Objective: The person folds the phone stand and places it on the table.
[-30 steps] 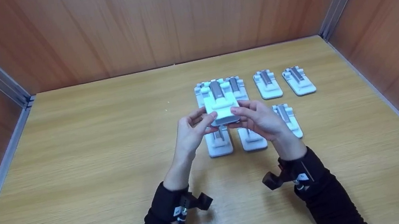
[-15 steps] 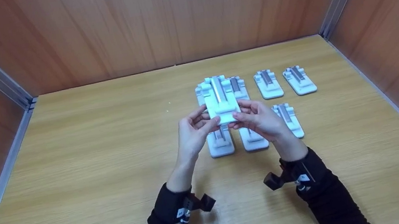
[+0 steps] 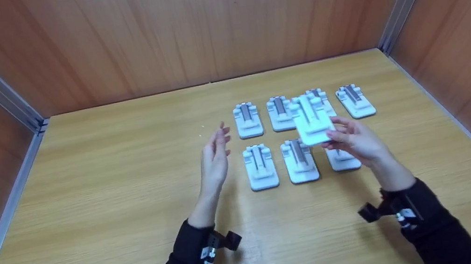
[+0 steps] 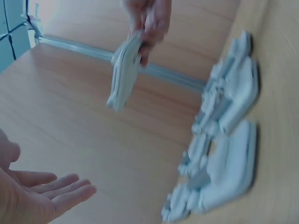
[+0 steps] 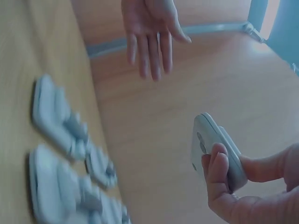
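My right hand (image 3: 358,140) pinches a white folding phone stand (image 3: 312,121) by its lower right corner, thumb on the front and fingers behind. It is raised above the table, folded flat, and overlaps two other stands in the head view. The right wrist view has its pale underside (image 5: 202,142) facing the camera. My left hand (image 3: 214,161) is held up to the left of the stands, holding nothing, its fingers extended in the left wrist view. Nearest to it lie a back-row phone stand (image 3: 248,123) and a front-row phone stand (image 3: 261,170).
More folded phone stands lie in two rows: a grey-striped stand (image 3: 281,117) and a slanted stand (image 3: 357,103) at the back, a middle stand (image 3: 301,168) and a partly covered stand (image 3: 343,162) in front. Wooden panels (image 3: 209,23) wall the wooden table (image 3: 122,192).
Both hands held the phone stand earlier. The left hand has let go and drawn slightly left; the right hand has carried the stand to the right.
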Motion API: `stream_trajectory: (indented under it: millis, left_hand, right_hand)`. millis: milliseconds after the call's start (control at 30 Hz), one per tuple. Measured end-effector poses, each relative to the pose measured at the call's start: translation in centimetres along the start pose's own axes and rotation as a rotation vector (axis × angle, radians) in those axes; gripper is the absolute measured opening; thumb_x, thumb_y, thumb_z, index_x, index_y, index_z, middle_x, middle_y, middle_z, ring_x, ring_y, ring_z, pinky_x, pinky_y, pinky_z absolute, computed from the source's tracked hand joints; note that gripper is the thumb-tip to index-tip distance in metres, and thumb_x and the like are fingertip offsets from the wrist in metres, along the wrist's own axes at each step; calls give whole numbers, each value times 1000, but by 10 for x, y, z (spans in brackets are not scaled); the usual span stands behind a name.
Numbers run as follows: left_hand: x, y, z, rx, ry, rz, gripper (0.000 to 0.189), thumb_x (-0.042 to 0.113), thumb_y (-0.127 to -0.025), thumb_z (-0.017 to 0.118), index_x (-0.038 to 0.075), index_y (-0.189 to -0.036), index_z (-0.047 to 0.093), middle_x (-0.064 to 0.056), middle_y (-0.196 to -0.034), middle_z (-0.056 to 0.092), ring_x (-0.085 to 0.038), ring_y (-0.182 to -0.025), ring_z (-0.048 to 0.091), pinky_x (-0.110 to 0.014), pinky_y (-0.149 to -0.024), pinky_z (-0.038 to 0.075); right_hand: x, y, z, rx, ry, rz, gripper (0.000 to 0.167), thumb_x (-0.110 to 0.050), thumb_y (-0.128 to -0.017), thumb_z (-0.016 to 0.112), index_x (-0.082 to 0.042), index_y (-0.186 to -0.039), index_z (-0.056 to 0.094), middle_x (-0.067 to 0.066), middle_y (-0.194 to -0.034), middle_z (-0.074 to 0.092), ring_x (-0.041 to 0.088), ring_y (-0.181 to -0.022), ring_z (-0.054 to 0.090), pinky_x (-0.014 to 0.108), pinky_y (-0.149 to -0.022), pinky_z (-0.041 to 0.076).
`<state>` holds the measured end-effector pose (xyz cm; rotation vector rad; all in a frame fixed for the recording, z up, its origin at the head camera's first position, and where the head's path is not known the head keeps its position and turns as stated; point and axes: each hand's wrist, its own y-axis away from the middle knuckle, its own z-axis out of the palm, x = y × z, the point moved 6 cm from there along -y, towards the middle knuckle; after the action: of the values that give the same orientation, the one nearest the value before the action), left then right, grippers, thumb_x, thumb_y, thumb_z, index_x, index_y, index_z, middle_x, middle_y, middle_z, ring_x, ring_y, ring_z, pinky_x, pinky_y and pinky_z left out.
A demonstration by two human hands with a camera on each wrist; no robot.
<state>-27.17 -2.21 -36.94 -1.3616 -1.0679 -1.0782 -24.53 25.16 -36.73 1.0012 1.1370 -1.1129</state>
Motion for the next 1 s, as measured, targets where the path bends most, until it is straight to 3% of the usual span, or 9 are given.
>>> stream_trajectory:
  millis: [200,400,533,733,1000]
  left_hand:
    - [-9,-18,-32,63,-325,30,58,42,-96,24,0,-137,26,-14,-142,23,-24,-131,19,-33,-107,14]
    - [-17,-35,-69,15,-702,11,68,52,-92,26,8,-142,11,-13,-146,4,-28,-132,-2,-49,-105,2]
    - [-23,-43,-96,3,-886,-34,75,60,-88,26,13,-143,4,-13,-146,-5,-31,-131,-10,-57,-101,-5]
    - [-30,-49,-122,34,-995,-61,81,62,-86,28,10,-143,4,-15,-146,-6,-32,-130,-13,-59,-99,-6]
    - [-32,-51,-130,35,-1011,-63,85,64,-85,28,7,-142,4,-17,-146,-7,-34,-130,-12,-62,-98,-4]
  right_hand:
    - [6,10,-55,72,-2,41,57,5,-89,44,17,-131,7,2,-80,64,13,-66,62,21,-63,51]
    - [15,26,-99,134,65,122,67,5,-88,47,16,-132,-2,1,-78,63,13,-66,62,21,-65,51]
    - [25,35,-121,155,168,184,67,5,-88,46,17,-132,-2,0,-74,63,12,-65,62,21,-64,51]
    - [36,41,-141,185,204,269,69,5,-87,48,15,-133,-3,2,-74,62,14,-65,62,21,-64,51]
    - [45,41,-151,206,172,317,70,6,-87,48,12,-134,-3,2,-76,60,15,-66,62,23,-66,51]
